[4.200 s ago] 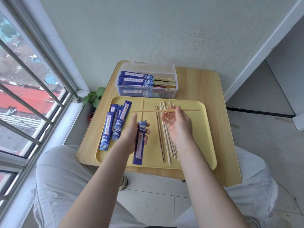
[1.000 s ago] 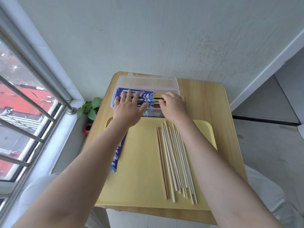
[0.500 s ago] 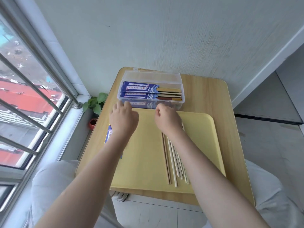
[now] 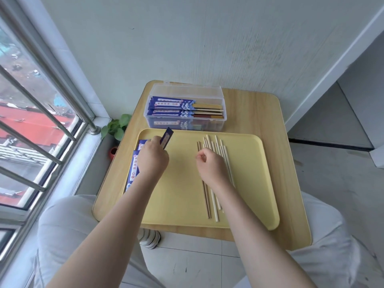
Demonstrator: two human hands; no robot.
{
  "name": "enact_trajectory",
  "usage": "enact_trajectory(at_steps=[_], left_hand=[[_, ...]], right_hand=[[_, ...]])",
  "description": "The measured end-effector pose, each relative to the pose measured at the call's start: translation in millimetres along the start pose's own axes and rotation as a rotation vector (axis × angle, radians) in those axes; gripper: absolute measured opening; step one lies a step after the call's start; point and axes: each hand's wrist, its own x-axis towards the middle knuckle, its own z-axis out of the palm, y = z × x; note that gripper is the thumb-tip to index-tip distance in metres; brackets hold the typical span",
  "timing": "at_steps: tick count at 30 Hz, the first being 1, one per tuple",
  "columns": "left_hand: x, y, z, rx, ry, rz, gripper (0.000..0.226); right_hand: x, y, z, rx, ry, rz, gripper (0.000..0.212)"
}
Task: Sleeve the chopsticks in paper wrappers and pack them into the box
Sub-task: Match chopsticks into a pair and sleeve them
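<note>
Left hand: the left hand (image 4: 152, 157) pinches one dark blue printed paper wrapper (image 4: 166, 137) at its near end, so the strip juts out beyond the fingertips and tilts up and a little to the right, off the tray.
Spare wrappers: more blue paper sleeves (image 4: 135, 166) lie flat under and just left of that hand's knuckles.
Right hand: the right hand (image 4: 209, 165) hovers with fingers curled in, thumb against the fingertips; whether a stick is caught between them I cannot tell.
Loose chopsticks: the pale bare wooden chopsticks (image 4: 214, 146) lie directly beneath and just right of the right fingers, long axis running away from the wrist, tips showing past the knuckles and butts trailing back under the forearm.
Key relation: sticks and held wrapper point roughly the same way, well apart, with the right hand far nearer the sticks; my judgement is that it picks a pair and brings them across to the wrapper's mouth.
Tray: flat yellow plastic tray (image 4: 180, 196) under both hands.
Box: the clear rectangular plastic box (image 4: 223, 113) sits beyond both sets of fingertips, already holding sleeved pairs laid crosswise.
</note>
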Motion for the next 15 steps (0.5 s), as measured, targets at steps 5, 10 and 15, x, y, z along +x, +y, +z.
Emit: enact_trajectory(at_steps=[5, 10, 15], left_hand=[[-20, 20, -11, -1.007, -0.359, -0.328, 0.026], [-40, 26, 0, -1.464, -0.492, -0.463, 0.017], [-50, 26, 14, -1.268, -0.443, -0.523, 0.02]], right_hand=[[-11, -4, -9, 0.486, -0.233, 0.128, 0.018], [-28, -3, -14, 0.379, -0.427, 0.098, 0.03], [-36, 3, -24, 0.149, -0.6, 0.086, 0.031]])
